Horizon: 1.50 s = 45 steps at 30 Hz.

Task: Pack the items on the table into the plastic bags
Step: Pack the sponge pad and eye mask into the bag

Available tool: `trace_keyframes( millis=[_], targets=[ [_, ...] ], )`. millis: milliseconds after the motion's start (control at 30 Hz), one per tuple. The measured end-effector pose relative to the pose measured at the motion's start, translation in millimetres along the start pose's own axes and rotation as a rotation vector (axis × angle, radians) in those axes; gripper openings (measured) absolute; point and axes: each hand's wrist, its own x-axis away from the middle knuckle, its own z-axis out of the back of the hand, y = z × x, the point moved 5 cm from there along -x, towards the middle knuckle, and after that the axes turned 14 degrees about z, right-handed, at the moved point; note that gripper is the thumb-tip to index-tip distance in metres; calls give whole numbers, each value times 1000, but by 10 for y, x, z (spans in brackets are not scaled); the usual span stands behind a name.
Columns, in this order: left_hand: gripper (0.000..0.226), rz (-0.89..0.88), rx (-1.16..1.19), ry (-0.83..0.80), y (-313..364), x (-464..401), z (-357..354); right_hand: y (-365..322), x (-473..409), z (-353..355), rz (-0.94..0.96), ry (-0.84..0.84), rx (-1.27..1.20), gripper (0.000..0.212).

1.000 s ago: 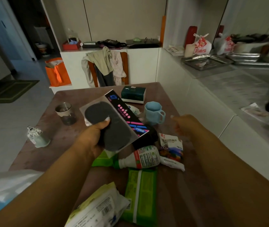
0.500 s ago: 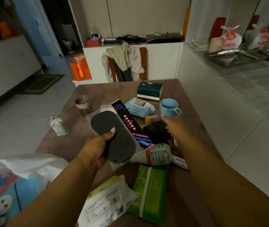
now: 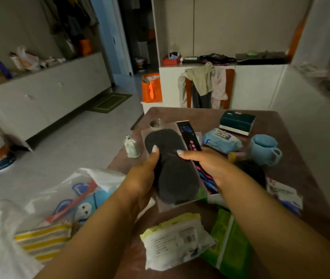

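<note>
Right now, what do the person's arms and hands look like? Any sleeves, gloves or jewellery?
Both forearms are bare as far as the picture shows, with no sleeves. The left hand and right hand wear no gloves, and no rings or watch are visible. The fingernails are long and painted a pale, light colour.

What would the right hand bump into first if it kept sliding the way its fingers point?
The right hand points up-left across the eye mask package it holds; going on, it would probably meet the left hand thumb, though depth is unclear.
</note>
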Motion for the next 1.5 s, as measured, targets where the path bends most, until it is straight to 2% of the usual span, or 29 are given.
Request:
trace_keyframes(
  millis=[133,233,300,400,500,600,667,800,867,933,1000,1133,1233,1300,1367,1433,1500],
  targets=[
    [44,-26,-46,19,136,376,469,-102,6,-550,64,-100,53,32],
    [32,-118,-43,203,263,645,954,-79,-7,-979,63,-100,107,52],
    [31,-200,23,342,369,812,1320,-14,-30,-1196,76,-55,189,55],
    [30,-293,177,513,486,980,1796,164,14,-1515,93,-184,423,68],
    [28,-319,209,646,509,1045,2038,377,65,-1713,88,-311,790,75],
    [24,-306,148,637,416,996,2078,555,116,-1856,11,-399,1041,77],
    [33,-255,95,637,321,946,2090,615,97,-1885,26,-380,1061,67],
    [45,-159,71,657,218,880,2175,532,-47,-1769,113,-106,773,48],
    [44,-123,63,669,217,863,2210,623,-128,-1806,-35,-152,602,56],
    [41,-102,48,679,230,862,2220,737,-197,-1859,-163,-216,524,77],
    [38,-83,29,680,250,869,2218,760,-289,-1892,-166,-174,463,83],
    [34,-2,-27,682,225,834,2251,650,-368,-2094,-141,-194,160,73],
    [34,22,-24,687,212,818,2289,538,-430,-2131,-154,-202,88,83],
    [33,-9,-61,692,231,817,2329,431,-504,-2046,-135,-167,-18,87],
    [34,-104,-146,689,271,810,2340,300,-589,-1951,-99,-129,-271,86],
    [36,-233,-342,705,331,806,2280,154,-619,-1917,-83,-147,-575,83],
    [41,-321,-596,753,379,776,2177,22,-606,-1905,-68,-160,-745,82]
  ],
)
